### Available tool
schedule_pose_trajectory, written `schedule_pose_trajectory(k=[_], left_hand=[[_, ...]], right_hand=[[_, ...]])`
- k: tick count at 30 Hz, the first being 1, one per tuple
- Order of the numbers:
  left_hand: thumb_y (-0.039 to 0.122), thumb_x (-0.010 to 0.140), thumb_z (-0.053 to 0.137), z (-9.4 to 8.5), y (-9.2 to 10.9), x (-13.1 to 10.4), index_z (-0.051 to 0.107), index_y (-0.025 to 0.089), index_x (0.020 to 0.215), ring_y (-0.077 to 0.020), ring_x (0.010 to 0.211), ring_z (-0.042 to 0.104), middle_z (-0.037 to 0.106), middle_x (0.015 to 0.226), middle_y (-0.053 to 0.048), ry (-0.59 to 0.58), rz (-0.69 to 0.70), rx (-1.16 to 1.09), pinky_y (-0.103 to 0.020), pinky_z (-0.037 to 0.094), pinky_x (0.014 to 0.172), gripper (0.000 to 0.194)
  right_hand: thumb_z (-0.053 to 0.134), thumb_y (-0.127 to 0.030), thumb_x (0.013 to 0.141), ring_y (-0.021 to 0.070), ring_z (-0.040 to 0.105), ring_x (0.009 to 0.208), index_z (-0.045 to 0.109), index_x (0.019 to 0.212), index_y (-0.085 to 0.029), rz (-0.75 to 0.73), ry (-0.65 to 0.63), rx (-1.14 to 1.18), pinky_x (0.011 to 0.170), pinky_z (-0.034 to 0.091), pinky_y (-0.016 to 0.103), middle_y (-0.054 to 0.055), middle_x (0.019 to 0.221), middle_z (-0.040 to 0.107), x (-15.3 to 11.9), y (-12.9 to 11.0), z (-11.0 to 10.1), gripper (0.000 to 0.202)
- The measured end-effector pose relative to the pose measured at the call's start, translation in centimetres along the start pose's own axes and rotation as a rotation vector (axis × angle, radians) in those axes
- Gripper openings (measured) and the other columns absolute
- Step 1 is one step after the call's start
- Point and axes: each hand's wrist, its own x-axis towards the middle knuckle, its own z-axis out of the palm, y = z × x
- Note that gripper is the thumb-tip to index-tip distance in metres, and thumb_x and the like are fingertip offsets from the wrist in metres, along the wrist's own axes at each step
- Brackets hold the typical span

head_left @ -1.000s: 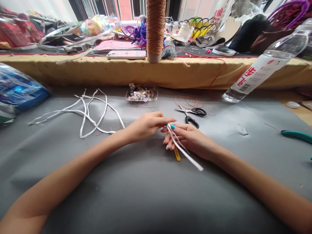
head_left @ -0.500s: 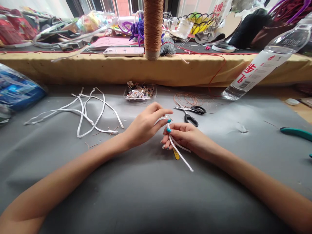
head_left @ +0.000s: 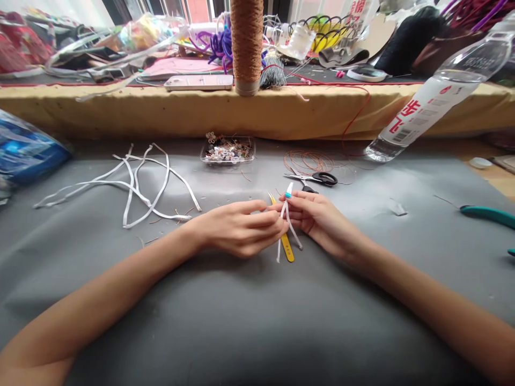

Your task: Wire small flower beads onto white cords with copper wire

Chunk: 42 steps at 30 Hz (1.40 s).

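My right hand [head_left: 317, 217] pinches a folded white flat cord [head_left: 289, 189] between thumb and forefinger; a short loop stands above the grip and two loose tails hang below. My left hand [head_left: 245, 228] is beside it, fingers curved together, their tips against one tail of the cord. Its thumb is mostly hidden. Under the hands, yellow tweezers [head_left: 287, 249] lie on the grey mat. Just beyond my right hand are black-handled scissors [head_left: 322, 178], partly covered by it.
More white cords [head_left: 132, 185] lie crossed at left. A clear tray [head_left: 225, 159] of small beads stands at the back, near coiled copper wire [head_left: 308, 161]. A water bottle [head_left: 422, 110] leans at right, with teal-handled pliers [head_left: 488, 213] nearer. A cluttered shelf [head_left: 181, 115] runs behind.
My left hand has dropped from the top of the folded cord to its tails. My right hand has shifted slightly up and right with the cord; more of the tweezers shows.
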Motion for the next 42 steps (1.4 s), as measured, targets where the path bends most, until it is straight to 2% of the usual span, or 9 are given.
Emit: schedule_pose_trajectory(k=[4,8,12,15,18,24,27,35,42], left_hand=[[0.012,0.085,0.04,0.0,0.2,0.3,0.059,0.015,0.092,-0.0137,0.082,0.056,0.064,0.091,-0.006,-0.046,0.072,-0.047,-0.027,0.045,0.071,0.021],[0.016,0.086,0.039,0.6,0.7,0.7,0.058,0.016,0.083,-0.0122,0.072,0.055,0.063,0.074,-0.003,-0.035,-0.093,-0.179,-0.026,0.043,0.07,0.019],[0.02,0.086,0.039,1.0,1.1,1.0,0.053,0.016,0.068,-0.0124,0.068,0.055,0.06,0.067,-0.003,-0.035,-0.202,-0.246,-0.026,0.039,0.063,0.023],[0.014,0.086,0.037,1.1,1.2,1.1,0.055,0.015,0.084,-0.0138,0.078,0.056,0.063,0.078,-0.005,-0.072,-0.283,-0.288,-0.026,0.038,0.063,0.017],[0.013,0.086,0.035,1.0,1.4,1.2,0.051,0.014,0.103,-0.0155,0.091,0.056,0.064,0.091,-0.007,-0.111,-0.322,-0.277,-0.026,0.037,0.065,0.023],[0.013,0.088,0.033,0.9,1.5,1.3,0.053,0.015,0.082,-0.0136,0.073,0.055,0.06,0.072,-0.003,-0.107,-0.296,-0.109,-0.028,0.034,0.06,0.021],[0.015,0.088,0.035,0.8,1.2,1.0,0.052,0.016,0.081,-0.0128,0.07,0.053,0.06,0.074,-0.003,-0.079,-0.272,-0.097,-0.027,0.035,0.061,0.019],[0.015,0.086,0.038,0.7,0.7,1.0,0.056,0.016,0.079,-0.0126,0.07,0.054,0.06,0.069,-0.002,-0.052,-0.066,-0.125,-0.026,0.041,0.072,0.02],[0.016,0.085,0.038,0.7,0.8,0.9,0.056,0.017,0.078,-0.0123,0.068,0.054,0.06,0.069,-0.002,-0.036,-0.046,-0.165,-0.025,0.043,0.07,0.019]], right_hand=[[0.046,-0.011,0.081,0.0124,0.065,0.073,0.056,0.073,-0.014,0.035,0.051,0.037,0.071,0.051,0.024,0.007,0.079,0.069,0.0,-0.2,0.0,0.013],[0.043,-0.012,0.083,0.0107,0.064,0.068,0.056,0.069,-0.013,0.047,0.047,0.038,0.07,0.051,0.023,0.007,0.076,0.069,0.0,-0.2,0.0,0.019],[0.044,-0.012,0.082,0.0099,0.063,0.063,0.056,0.068,-0.013,0.055,0.013,0.003,0.066,0.05,0.021,0.006,0.074,0.068,0.0,-0.1,0.0,0.018],[0.044,-0.011,0.082,0.0096,0.062,0.062,0.056,0.067,-0.012,0.056,0.017,-0.001,0.063,0.05,0.02,0.006,0.071,0.067,0.0,-0.2,0.1,0.02],[0.042,-0.01,0.082,0.0087,0.061,0.059,0.055,0.064,-0.012,0.052,0.035,-0.001,0.059,0.048,0.018,0.005,0.066,0.065,0.0,-0.3,0.2,0.023],[0.051,-0.012,0.078,0.0047,0.053,0.05,0.056,0.063,-0.014,0.023,0.01,0.012,0.058,0.046,0.017,-0.003,0.056,0.058,-0.1,0.0,0.2,0.016],[0.052,-0.014,0.078,0.006,0.057,0.055,0.057,0.067,-0.015,-0.003,0.01,-0.003,0.062,0.047,0.019,-0.002,0.061,0.061,0.0,0.2,0.3,0.012],[0.048,-0.015,0.082,0.0104,0.063,0.069,0.058,0.08,-0.014,0.001,0.058,-0.008,0.072,0.048,0.024,0.004,0.074,0.067,0.0,0.2,0.3,0.01],[0.05,-0.02,0.081,0.0105,0.063,0.07,0.059,0.08,-0.015,-0.014,0.029,-0.006,0.075,0.048,0.025,0.003,0.074,0.067,-0.1,0.4,0.4,0.011]])
